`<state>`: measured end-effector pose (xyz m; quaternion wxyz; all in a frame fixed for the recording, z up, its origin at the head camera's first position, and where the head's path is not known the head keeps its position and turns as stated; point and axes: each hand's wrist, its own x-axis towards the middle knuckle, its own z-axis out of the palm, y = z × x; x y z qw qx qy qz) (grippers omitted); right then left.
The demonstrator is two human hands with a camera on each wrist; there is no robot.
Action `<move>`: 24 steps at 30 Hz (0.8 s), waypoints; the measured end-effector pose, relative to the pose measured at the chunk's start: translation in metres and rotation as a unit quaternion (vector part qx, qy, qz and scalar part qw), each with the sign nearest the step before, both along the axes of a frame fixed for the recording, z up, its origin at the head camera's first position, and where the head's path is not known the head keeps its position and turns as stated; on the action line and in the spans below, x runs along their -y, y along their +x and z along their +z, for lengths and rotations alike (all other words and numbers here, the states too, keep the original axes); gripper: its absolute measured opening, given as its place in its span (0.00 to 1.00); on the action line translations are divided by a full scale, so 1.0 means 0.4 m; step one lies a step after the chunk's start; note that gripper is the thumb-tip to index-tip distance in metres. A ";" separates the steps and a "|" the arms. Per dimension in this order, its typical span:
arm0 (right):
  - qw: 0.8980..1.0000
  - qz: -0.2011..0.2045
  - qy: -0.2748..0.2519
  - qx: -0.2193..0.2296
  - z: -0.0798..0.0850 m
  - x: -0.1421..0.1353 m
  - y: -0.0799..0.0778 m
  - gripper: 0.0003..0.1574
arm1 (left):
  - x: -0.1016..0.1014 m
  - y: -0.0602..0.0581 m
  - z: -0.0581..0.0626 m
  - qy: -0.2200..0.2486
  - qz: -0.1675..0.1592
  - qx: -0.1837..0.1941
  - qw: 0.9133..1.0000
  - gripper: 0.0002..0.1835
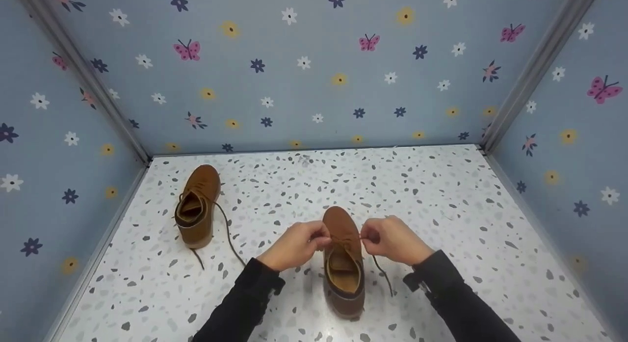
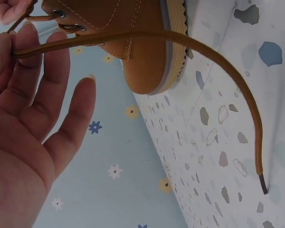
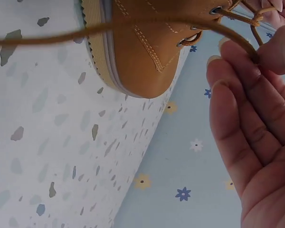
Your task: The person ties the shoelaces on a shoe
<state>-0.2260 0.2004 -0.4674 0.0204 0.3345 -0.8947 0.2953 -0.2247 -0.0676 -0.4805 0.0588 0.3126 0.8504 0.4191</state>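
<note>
A brown lace-up shoe (image 1: 338, 222) stands upright in front of me, toe pointing away. My left hand (image 1: 297, 244), on its left side, pinches one brown shoelace (image 2: 147, 34) between thumb and index finger. That lace's dark-tipped end curves down toward the surface in the left wrist view. On the right side, my right hand (image 1: 395, 239) pinches the other shoelace (image 3: 180, 20) with thumb and forefinger, and its tail hangs beside the shoe. The laces cross in a loose twist (image 3: 259, 16) above the eyelets in the right wrist view.
A matching brown shoe (image 1: 198, 236) stands at the back left, its laces (image 1: 228, 229) trailing loose. The speckled white surface (image 1: 431, 185) is bounded by blue flower-patterned panels (image 1: 314, 42) at the back and both sides.
</note>
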 end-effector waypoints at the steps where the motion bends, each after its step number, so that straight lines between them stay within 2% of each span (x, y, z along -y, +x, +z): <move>1: 1.000 0.001 -0.001 -0.004 0.004 -0.003 0.000 0.07 | 0.001 0.000 -0.001 -0.002 0.000 -0.001 1.000 0.04; 10: 1.000 -0.007 0.010 -0.007 0.018 -0.029 0.004 0.08 | 0.021 0.003 -0.005 -0.007 -0.003 -0.003 1.000 0.06; 17: 1.000 -0.024 0.015 0.004 -0.003 -0.070 0.012 0.08 | 0.055 0.010 -0.020 -0.016 0.002 0.025 1.000 0.05; 24: 0.999 -0.046 0.011 0.014 -0.016 -0.111 0.023 0.10 | 0.095 0.015 -0.037 -0.003 -0.004 0.020 1.000 0.07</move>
